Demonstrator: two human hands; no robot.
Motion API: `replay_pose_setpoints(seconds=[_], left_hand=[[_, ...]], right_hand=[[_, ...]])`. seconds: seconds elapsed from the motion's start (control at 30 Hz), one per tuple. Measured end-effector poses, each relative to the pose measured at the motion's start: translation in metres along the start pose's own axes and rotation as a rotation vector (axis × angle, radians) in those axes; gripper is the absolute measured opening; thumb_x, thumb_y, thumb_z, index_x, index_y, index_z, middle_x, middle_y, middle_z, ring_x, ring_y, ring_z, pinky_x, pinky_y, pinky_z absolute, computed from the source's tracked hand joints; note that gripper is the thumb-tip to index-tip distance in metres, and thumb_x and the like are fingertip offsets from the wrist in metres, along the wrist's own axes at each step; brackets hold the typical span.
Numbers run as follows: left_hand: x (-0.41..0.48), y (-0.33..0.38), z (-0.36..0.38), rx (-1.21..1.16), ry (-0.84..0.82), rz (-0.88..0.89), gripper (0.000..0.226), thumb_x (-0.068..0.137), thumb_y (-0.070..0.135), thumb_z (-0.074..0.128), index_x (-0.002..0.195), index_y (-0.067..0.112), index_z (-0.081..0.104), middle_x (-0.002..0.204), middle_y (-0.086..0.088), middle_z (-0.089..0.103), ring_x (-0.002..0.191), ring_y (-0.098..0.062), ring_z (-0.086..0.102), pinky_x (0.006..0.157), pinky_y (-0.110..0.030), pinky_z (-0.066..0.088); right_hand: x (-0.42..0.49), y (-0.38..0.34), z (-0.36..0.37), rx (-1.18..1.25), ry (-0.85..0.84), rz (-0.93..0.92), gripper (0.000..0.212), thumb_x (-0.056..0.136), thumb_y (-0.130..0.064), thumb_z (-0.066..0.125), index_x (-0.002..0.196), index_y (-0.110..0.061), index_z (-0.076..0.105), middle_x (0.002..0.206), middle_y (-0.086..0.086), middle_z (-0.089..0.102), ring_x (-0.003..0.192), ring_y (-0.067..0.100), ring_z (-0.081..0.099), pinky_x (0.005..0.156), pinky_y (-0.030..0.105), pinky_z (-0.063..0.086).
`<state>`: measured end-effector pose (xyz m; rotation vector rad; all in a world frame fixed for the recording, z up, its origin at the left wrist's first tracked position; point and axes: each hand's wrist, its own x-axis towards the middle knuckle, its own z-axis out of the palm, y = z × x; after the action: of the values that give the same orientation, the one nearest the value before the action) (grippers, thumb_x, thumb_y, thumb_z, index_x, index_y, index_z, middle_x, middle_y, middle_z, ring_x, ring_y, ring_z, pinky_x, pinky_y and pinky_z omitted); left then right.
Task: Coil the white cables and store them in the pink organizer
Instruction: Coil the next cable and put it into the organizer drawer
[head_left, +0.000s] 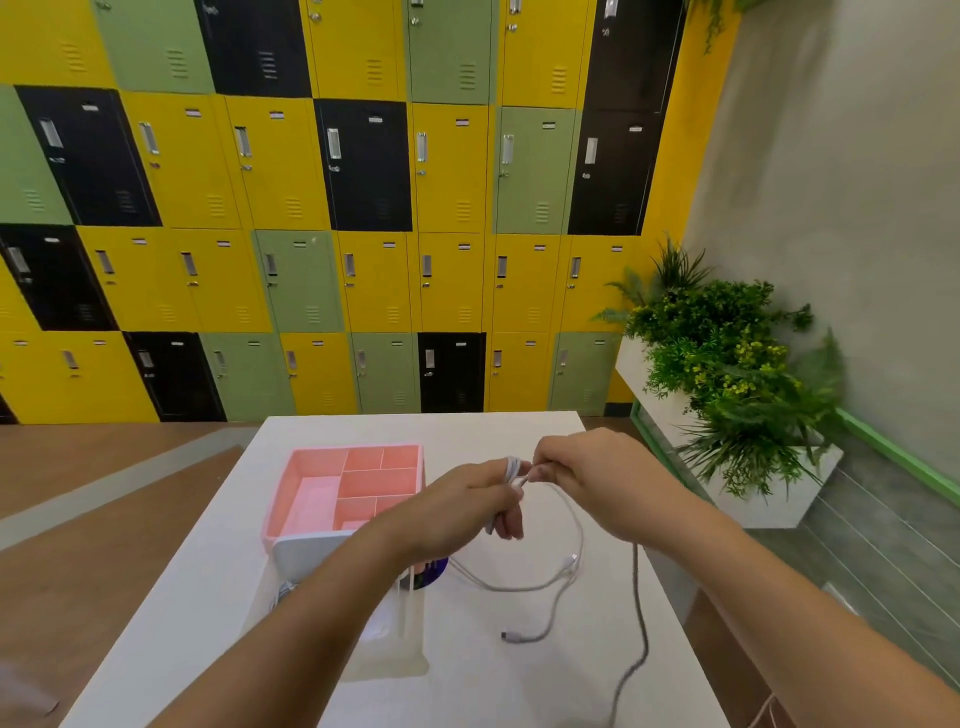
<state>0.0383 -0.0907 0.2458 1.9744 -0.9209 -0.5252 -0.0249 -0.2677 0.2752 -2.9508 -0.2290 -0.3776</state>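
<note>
Fingers (506, 525) of the left hand (467, 506) are curled, with several turns of the white cable (513, 466) wound round them, so this hand grips the coil above the bench (519, 431). Just beside it, the right hand (587, 478) pinches the same cable between thumb and fingertips, close against the coil, and the two hands nearly touch.

At the left of the bench, toward its far side, sits the pink organizer (276, 499). It is open-topped and split into one long compartment on its left and several smaller ones on its right. A pale box (306, 556) with rounded corners lies just in front of the organizer's near wall, partly hidden by the left forearm. Nearer still stands a clear holder (387, 644). A pale bundle (283, 590) at its left side is too blurred to tell apart. A dark purple round thing (435, 571) peeks out under the left wrist, and what it is cannot be told.

From the hands the free length of the white cable drops in a wide loop onto the bench, right of the clear holder, and ends in a connector (506, 635). Further right, a second cable (638, 597), which looks greyer, runs from beneath the right forearm toward the bench's near edge.

Behind the bench rises a wall of yellow, green and black lockers (363, 208). A white planter (769, 499) full of green plants stands at the far right.
</note>
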Motion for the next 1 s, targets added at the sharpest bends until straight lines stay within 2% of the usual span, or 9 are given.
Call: replay_pose_setpoints(seconds=[0.1, 0.2, 0.33, 0.4, 0.5, 0.6, 0.77, 0.9, 1.0], left_hand=[[0.003, 0.003, 0.003, 0.101, 0.001, 0.002, 0.021, 0.102, 0.025, 0.041, 0.084, 0.021, 0.051, 0.074, 0.009, 0.059, 0.067, -0.001, 0.055, 0.071, -0.024, 0.045], [0.004, 0.001, 0.006, 0.121, 0.021, 0.009, 0.024, 0.103, 0.03, 0.038, 0.089, 0.016, 0.052, 0.073, 0.008, 0.054, 0.065, -0.004, 0.05, 0.069, -0.025, 0.044], [0.004, -0.002, 0.007, 0.054, 0.073, -0.021, 0.029, 0.103, 0.032, 0.036, 0.12, 0.022, 0.058, 0.078, 0.008, 0.054, 0.075, -0.009, 0.052, 0.075, -0.029, 0.049], [0.004, -0.003, 0.006, 0.032, 0.074, -0.031, 0.031, 0.104, 0.031, 0.037, 0.125, 0.024, 0.057, 0.079, 0.008, 0.053, 0.078, -0.008, 0.054, 0.087, -0.034, 0.052], [0.004, -0.002, 0.004, 0.0, 0.047, -0.046, 0.031, 0.103, 0.033, 0.037, 0.124, 0.027, 0.059, 0.076, 0.009, 0.053, 0.075, -0.004, 0.057, 0.093, -0.041, 0.052], [0.004, 0.001, 0.001, -0.085, 0.052, -0.052, 0.029, 0.103, 0.032, 0.04, 0.12, 0.03, 0.062, 0.074, 0.01, 0.053, 0.07, 0.0, 0.059, 0.094, -0.044, 0.052], [0.004, 0.009, -0.009, -0.087, 0.083, -0.036, 0.028, 0.103, 0.026, 0.039, 0.118, 0.028, 0.064, 0.074, 0.007, 0.052, 0.065, 0.003, 0.057, 0.091, -0.039, 0.051], [0.007, 0.017, -0.011, -0.151, 0.035, -0.003, 0.029, 0.103, 0.021, 0.04, 0.116, 0.021, 0.065, 0.067, 0.01, 0.048, 0.06, 0.003, 0.052, 0.087, -0.031, 0.054], [0.008, 0.023, -0.01, -0.271, -0.004, 0.03, 0.027, 0.102, 0.018, 0.041, 0.114, 0.018, 0.065, 0.057, 0.015, 0.047, 0.057, 0.001, 0.051, 0.081, -0.029, 0.051]], right_hand=[[0.002, 0.003, -0.001, 0.031, -0.011, -0.007, 0.026, 0.099, -0.039, 0.045, 0.094, -0.021, 0.063, 0.082, -0.003, 0.064, 0.076, 0.016, 0.052, 0.064, 0.035, 0.042], [0.001, 0.007, -0.001, 0.031, -0.015, -0.023, 0.026, 0.099, -0.041, 0.045, 0.095, -0.021, 0.062, 0.081, -0.003, 0.064, 0.075, 0.016, 0.053, 0.063, 0.033, 0.041], [-0.002, 0.021, -0.003, 0.118, 0.039, -0.006, 0.013, 0.098, -0.037, 0.048, 0.098, -0.025, 0.051, 0.065, -0.012, 0.049, 0.06, 0.011, 0.048, 0.055, 0.029, 0.038], [-0.002, 0.026, -0.001, 0.122, 0.093, -0.052, 0.011, 0.097, -0.033, 0.051, 0.095, -0.023, 0.053, 0.072, -0.014, 0.05, 0.068, 0.013, 0.051, 0.061, 0.031, 0.044], [0.002, 0.033, 0.005, 0.077, 0.199, -0.114, 0.009, 0.094, -0.026, 0.058, 0.093, -0.018, 0.061, 0.086, -0.008, 0.056, 0.079, 0.014, 0.052, 0.067, 0.028, 0.044], [0.006, 0.043, 0.011, 0.159, 0.265, -0.068, 0.007, 0.093, -0.018, 0.059, 0.096, -0.016, 0.065, 0.089, -0.007, 0.06, 0.081, 0.012, 0.055, 0.07, 0.029, 0.048], [0.009, 0.055, 0.014, 0.299, 0.374, 0.101, 0.007, 0.093, -0.012, 0.059, 0.093, -0.016, 0.064, 0.081, -0.014, 0.056, 0.076, 0.0, 0.052, 0.066, 0.012, 0.04], [0.017, 0.056, 0.018, 0.318, 0.394, 0.153, 0.009, 0.095, -0.019, 0.057, 0.086, -0.022, 0.06, 0.076, -0.015, 0.057, 0.072, 0.001, 0.051, 0.059, 0.017, 0.037], [0.026, 0.053, 0.018, 0.327, 0.416, 0.158, 0.01, 0.095, -0.018, 0.056, 0.09, -0.016, 0.065, 0.078, -0.011, 0.06, 0.072, 0.002, 0.051, 0.06, 0.013, 0.036]])
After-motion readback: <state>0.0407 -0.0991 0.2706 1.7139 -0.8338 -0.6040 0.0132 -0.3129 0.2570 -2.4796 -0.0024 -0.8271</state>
